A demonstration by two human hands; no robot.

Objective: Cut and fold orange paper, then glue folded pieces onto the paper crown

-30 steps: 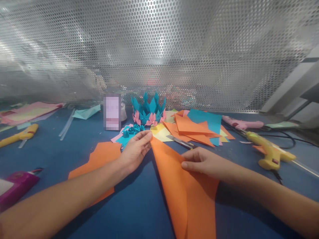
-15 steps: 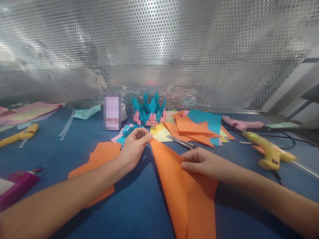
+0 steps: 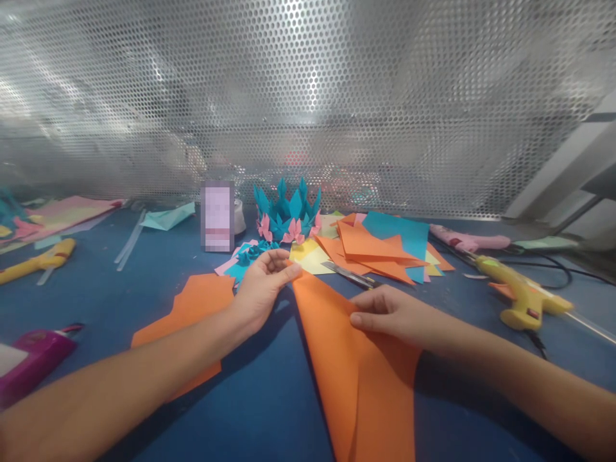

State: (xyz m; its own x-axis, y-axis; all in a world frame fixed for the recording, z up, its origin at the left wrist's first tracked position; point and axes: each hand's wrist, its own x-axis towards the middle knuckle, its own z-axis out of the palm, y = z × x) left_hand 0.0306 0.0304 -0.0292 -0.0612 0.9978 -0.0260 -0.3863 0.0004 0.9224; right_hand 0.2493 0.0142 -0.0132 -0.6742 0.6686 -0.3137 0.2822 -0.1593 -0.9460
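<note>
A large orange paper sheet (image 3: 337,359), with its left side folded over, lies before me between both hands. My left hand (image 3: 264,285) pinches its far tip between thumb and fingers. Thumb and fingers of my right hand (image 3: 380,308) are closed on the sheet's right edge. More orange paper (image 3: 199,301) lies under and beside my left forearm. Just beyond the sheet are metal scissors (image 3: 349,274), partly hidden near my right hand. A blue and pink folded-paper crown (image 3: 289,212) stands behind my left hand.
Orange folded pieces (image 3: 370,250) lie on blue paper behind my right hand. A yellow glue gun (image 3: 524,295) and a pink one (image 3: 469,240) are at right. Another yellow glue gun (image 3: 43,260) and a magenta object (image 3: 38,359) are at left. A perforated metal panel (image 3: 308,96) rises behind.
My left hand has shifted slightly right and nearer, with the paper's tip. The folded flap has moved a little. Blue and pink shapes now show at the far left edge.
</note>
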